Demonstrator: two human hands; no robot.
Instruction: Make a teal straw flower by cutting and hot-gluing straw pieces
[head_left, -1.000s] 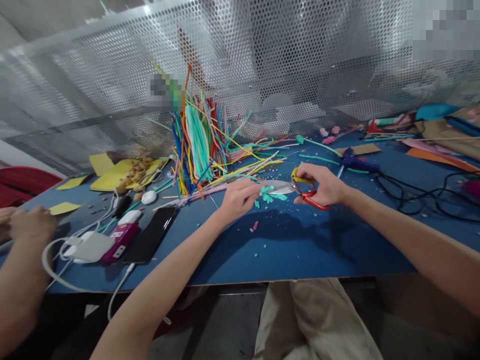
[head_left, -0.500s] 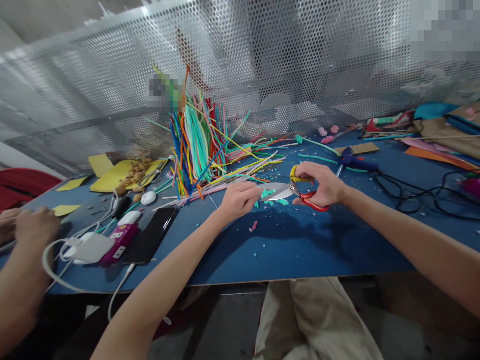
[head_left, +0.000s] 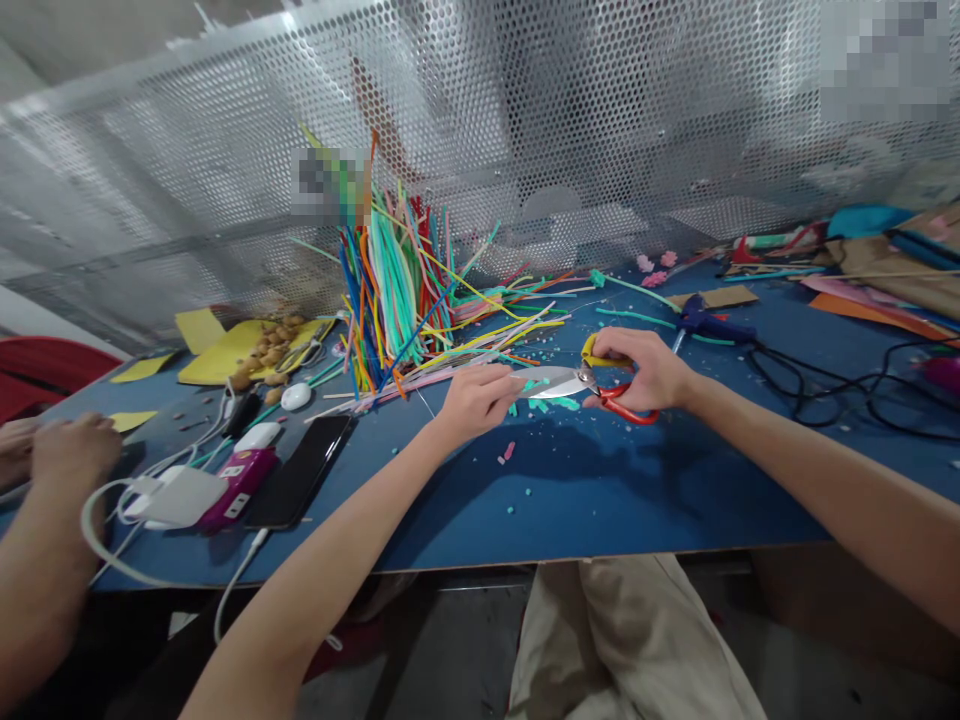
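At mid-bench, back from the front edge of the blue bench [head_left: 465,530]: scissors [head_left: 586,377], one yellow handle and one red, blades pointing left. Your right hand [head_left: 641,368] is curled round the handles. Your left hand [head_left: 476,398] has its fingers drawn together at the blade tips; whether they pinch anything, you cannot tell. Teal scraps [head_left: 553,404] lie around the blades; one pink scrap [head_left: 510,451] nearer the front edge.

Behind your left hand, toward the back edge: one bundle of pipe cleaners [head_left: 394,290], upright, with loose strands spilling right. Just beyond your right hand: one glue gun [head_left: 697,318], black cords [head_left: 821,390] trailing to the right edge.

Back right corner: orange paper [head_left: 870,310] among other craft stuff. Left of your left forearm: one black phone [head_left: 302,472], its white cable [head_left: 241,570] dropping over the front edge; one purple power block [head_left: 251,480]; one white charger [head_left: 184,497]. Toward the back left: yellow paper [head_left: 202,330] and tan lumps [head_left: 274,350]. At the left edge: another person's hands [head_left: 75,445], blurred.
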